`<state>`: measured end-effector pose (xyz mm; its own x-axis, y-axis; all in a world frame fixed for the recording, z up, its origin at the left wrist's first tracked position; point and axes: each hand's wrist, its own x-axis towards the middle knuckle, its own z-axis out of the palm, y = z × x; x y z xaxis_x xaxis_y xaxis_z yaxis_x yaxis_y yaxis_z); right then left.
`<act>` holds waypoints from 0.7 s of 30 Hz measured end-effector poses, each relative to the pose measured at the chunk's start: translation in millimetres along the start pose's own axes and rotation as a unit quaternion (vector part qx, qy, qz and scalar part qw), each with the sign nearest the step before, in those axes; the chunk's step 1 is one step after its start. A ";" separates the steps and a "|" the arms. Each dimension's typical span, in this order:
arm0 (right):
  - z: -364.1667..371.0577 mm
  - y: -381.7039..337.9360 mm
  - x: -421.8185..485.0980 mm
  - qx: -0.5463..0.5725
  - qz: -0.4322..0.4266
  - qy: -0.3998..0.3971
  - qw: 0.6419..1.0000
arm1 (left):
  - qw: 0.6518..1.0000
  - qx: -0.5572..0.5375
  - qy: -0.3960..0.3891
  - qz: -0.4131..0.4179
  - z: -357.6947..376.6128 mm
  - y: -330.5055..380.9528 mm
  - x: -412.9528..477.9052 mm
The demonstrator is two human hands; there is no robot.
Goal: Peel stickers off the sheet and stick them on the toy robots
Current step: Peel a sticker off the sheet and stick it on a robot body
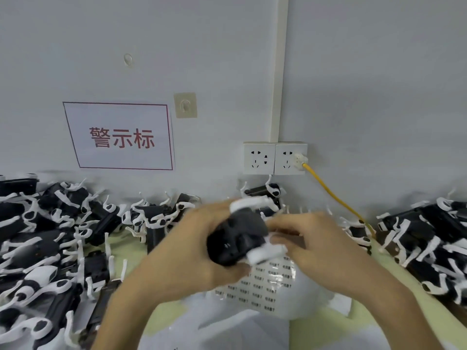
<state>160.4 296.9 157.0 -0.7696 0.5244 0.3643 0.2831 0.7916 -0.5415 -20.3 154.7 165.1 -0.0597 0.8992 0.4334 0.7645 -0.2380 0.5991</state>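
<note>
My left hand (192, 246) grips a black toy robot with white legs (238, 238), held above the table in the middle of the view. The fingertips of my right hand (313, 243) are on the robot's right side, near a white leg; blur hides whether they pinch a sticker. Below the hands lies the sticker sheet (262, 289), shiny, with rows of small printed labels.
A big pile of black-and-white toy robots (50, 238) fills the left side, another pile (429, 238) the right. White plastic bags (227, 329) lie near me. On the wall: a red-framed sign (121, 137), sockets (275, 157) and a yellow cable (336, 198).
</note>
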 end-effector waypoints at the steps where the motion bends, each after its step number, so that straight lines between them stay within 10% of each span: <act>1: 1.4 -2.0 -0.5 0.002 -0.006 -0.011 1.000 | 1.000 0.019 -0.008 -0.009 5.1 -0.4 2.9; 8: -7.1 0.7 -3.3 0.031 -0.011 -0.058 0.998 | 0.998 -0.013 -0.024 -0.057 14.5 -10.9 8.2; 21: -41.3 26.1 -5.3 0.271 -0.017 0.175 0.946 | 0.972 -0.105 0.121 -0.174 -22.8 -31.0 -5.9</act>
<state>195.5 327.7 172.3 -0.5086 0.6483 0.5666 -0.1468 0.5832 -0.7990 -58.3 148.3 159.3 -0.4603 0.8320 0.3097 0.5246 -0.0265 0.8509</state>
